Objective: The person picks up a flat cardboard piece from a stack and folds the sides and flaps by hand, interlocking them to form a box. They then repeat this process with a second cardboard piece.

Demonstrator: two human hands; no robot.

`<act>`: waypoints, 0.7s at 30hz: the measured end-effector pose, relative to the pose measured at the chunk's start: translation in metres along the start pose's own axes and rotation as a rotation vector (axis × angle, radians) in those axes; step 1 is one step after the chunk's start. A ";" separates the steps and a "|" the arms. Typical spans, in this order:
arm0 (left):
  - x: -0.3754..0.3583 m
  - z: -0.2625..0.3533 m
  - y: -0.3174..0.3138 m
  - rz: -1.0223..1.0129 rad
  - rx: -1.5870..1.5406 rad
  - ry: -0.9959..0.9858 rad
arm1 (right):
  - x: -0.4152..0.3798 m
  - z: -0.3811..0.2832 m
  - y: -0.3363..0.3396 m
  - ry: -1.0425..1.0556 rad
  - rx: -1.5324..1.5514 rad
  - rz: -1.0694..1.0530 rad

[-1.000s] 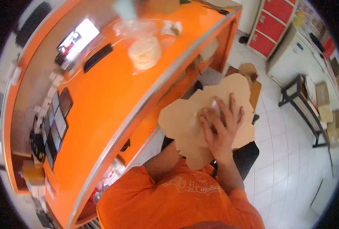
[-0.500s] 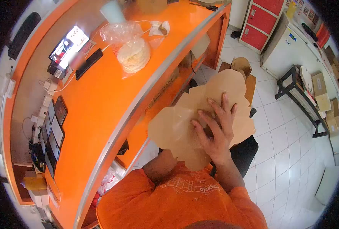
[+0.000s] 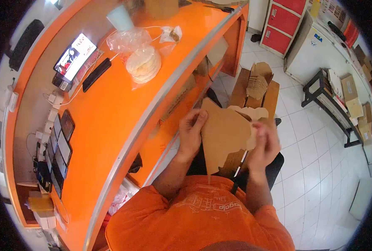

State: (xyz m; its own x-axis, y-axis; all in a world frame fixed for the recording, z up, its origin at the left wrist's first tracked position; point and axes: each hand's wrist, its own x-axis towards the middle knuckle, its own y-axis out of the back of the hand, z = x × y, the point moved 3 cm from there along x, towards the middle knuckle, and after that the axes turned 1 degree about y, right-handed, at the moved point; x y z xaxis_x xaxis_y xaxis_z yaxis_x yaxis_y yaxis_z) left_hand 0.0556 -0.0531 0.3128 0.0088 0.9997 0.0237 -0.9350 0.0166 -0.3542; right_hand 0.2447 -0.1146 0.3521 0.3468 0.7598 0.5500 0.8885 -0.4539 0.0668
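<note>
A brown cardboard piece [image 3: 223,131], partly folded up, stands in front of my orange shirt. My left hand [image 3: 192,131] pinches its upper left edge between thumb and fingers. At its right side is my right hand [image 3: 266,144], slightly blurred, with the fingers bent near the scalloped edge; whether they grip the card is unclear. Beyond the piece, a stack of folded cardboard [image 3: 259,83] rests on a brown wooden bench [image 3: 241,90].
Left of me runs an orange counter [image 3: 106,121] with a metal edge. It carries phones [image 3: 62,142], a lit screen [image 3: 75,56], a bag of round flat white items [image 3: 143,65] and a light blue cup [image 3: 120,19]. A black-framed stand [image 3: 330,108] is at the right.
The cardboard, earlier spread flat under my right hand, is now partly folded and further upright. My left hand has come into view at its left edge, and my right hand has moved to the right side.
</note>
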 end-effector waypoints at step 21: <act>-0.054 -0.046 -0.015 -0.569 0.106 -0.008 | -0.001 0.023 0.013 0.151 -0.338 0.031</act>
State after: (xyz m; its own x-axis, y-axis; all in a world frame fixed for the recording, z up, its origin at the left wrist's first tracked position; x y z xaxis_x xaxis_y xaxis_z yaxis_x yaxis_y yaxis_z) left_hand 0.0857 -0.1068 0.2738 0.5188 0.8335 0.1900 -0.8141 0.5496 -0.1879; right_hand 0.2623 -0.1105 0.3333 0.3009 0.6776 0.6710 0.7203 -0.6226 0.3057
